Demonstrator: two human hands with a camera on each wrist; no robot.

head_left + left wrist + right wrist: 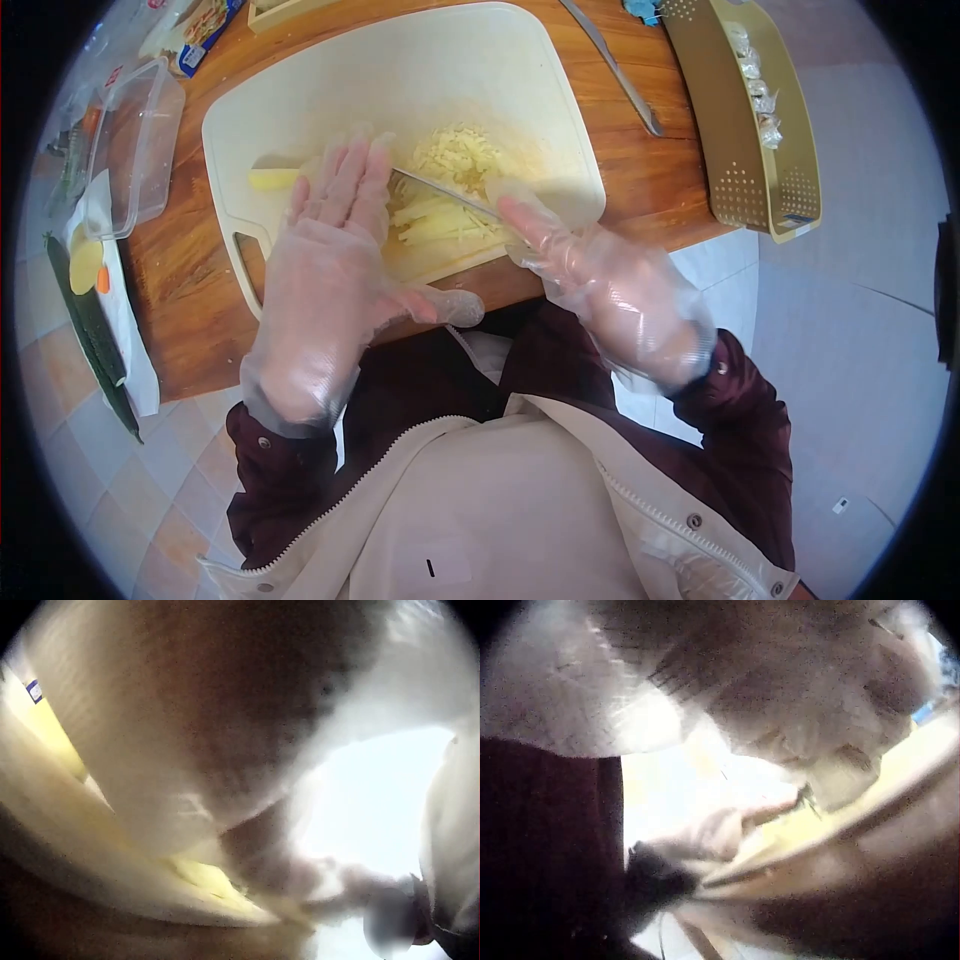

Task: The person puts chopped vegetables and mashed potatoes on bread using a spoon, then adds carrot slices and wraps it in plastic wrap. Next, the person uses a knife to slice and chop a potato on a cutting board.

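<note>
My right hand, in a clear plastic glove, grips a kitchen knife; its handle is hidden in the fist. The narrow blade points left across the cutting board, its tip close to the left fingertips. Also gloved, my left hand lies over the board with fingers straight and thumb stretched to the right. From under those fingers, a pale yellow potato piece sticks out at left. Around the blade lie a heap of cut potato strips and finer bits. Both wrist views are blurred, mostly filled by the gloves.
A clear plastic box stands left of the board. Beyond it, cucumbers and a carrot piece lie by a white tray. At right are a long metal utensil and a tan perforated basket.
</note>
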